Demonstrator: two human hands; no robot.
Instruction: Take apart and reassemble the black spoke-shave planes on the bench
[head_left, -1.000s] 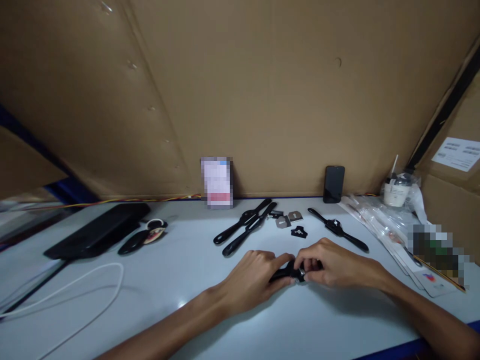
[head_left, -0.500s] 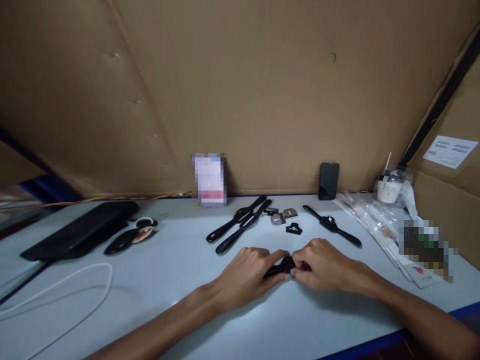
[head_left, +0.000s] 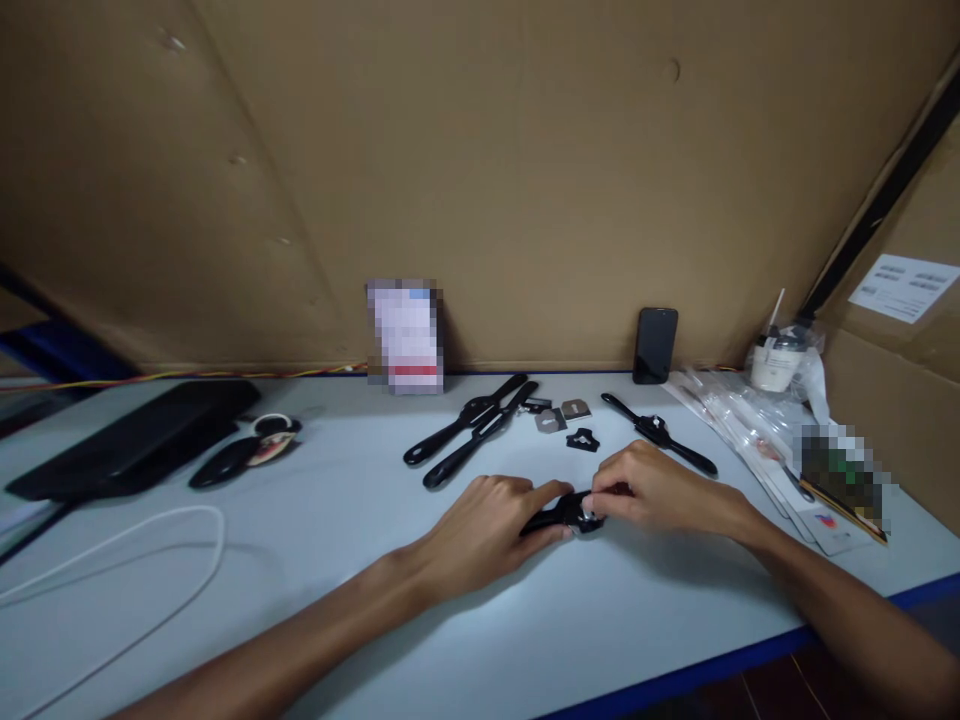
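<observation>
A black spokeshave (head_left: 576,516) lies on the table in front of me. My left hand (head_left: 496,522) is closed round its left handle, with thumb and forefinger along the body. Over the middle of the tool, my right hand (head_left: 631,487) makes a pinch at a small silver part; its fingers partly cover it, and I cannot tell its exact kind. Just beyond my hands lie a black lever cap (head_left: 583,440) and two flat metal blades, one grey blade (head_left: 550,421) and one brownish blade (head_left: 576,409). The spokeshave's right end is hidden by my right hand.
Two black spokeshave bodies (head_left: 472,425) lie behind my left hand, and another spokeshave (head_left: 658,432) lies to the right. Plastic packets (head_left: 757,450), a cup (head_left: 776,365), a phone (head_left: 655,345), a black case (head_left: 139,440), keys (head_left: 225,464) and a white cable (head_left: 217,550) surround the work area.
My right hand has risen slightly from the spokeshave, so more of its middle and a silver part show. My left hand keeps its hold. The view has tilted slightly down.
</observation>
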